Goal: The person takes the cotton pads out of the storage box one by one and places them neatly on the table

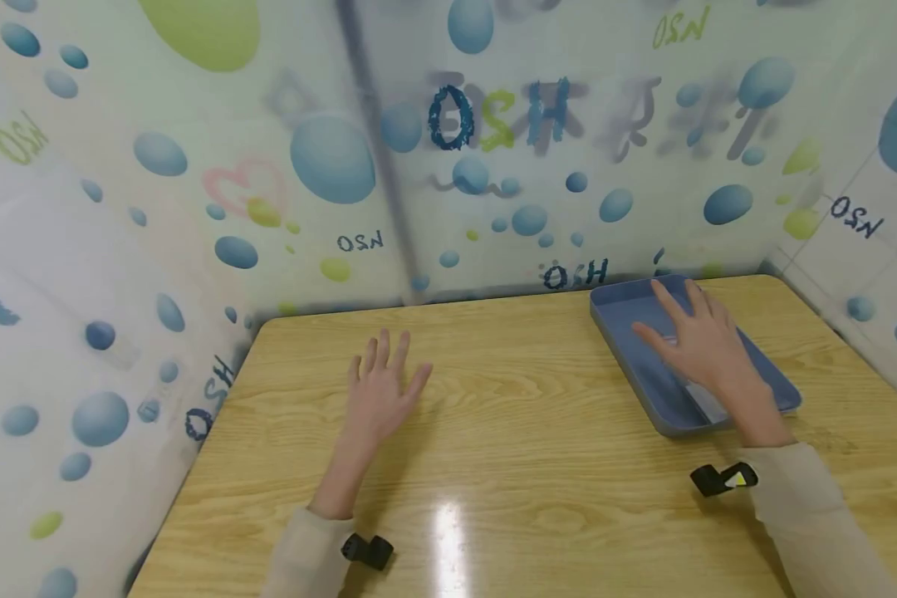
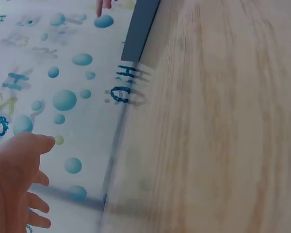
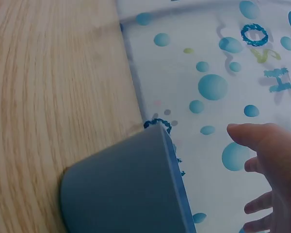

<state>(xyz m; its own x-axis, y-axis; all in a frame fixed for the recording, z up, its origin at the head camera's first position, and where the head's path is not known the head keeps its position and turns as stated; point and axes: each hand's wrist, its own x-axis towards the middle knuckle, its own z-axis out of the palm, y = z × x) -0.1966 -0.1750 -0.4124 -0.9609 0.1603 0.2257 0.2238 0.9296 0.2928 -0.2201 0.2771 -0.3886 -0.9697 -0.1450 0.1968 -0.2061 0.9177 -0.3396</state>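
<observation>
My left hand (image 1: 377,394) hovers over the wooden table (image 1: 493,382) with its fingers spread and nothing in it. In the left wrist view, the same hand (image 2: 19,170) shows its thumb and fingertips apart from any object. My right hand (image 1: 706,340) is held above a blue-grey tray (image 1: 635,320), fingers spread, holding nothing. Inside the tray lies a pale, flat, see-through item (image 1: 706,403), partly hidden by that hand; its kind cannot be told. The right wrist view shows the tray's outer wall (image 3: 121,184) beside and below the right hand (image 3: 276,165).
A white sheet with blue and green dots and lettering (image 1: 433,208) hangs behind the table and along both sides. The tray stands at the table's far right, close to the back edge. Small black wrist cameras (image 1: 366,551) are strapped at both sleeves.
</observation>
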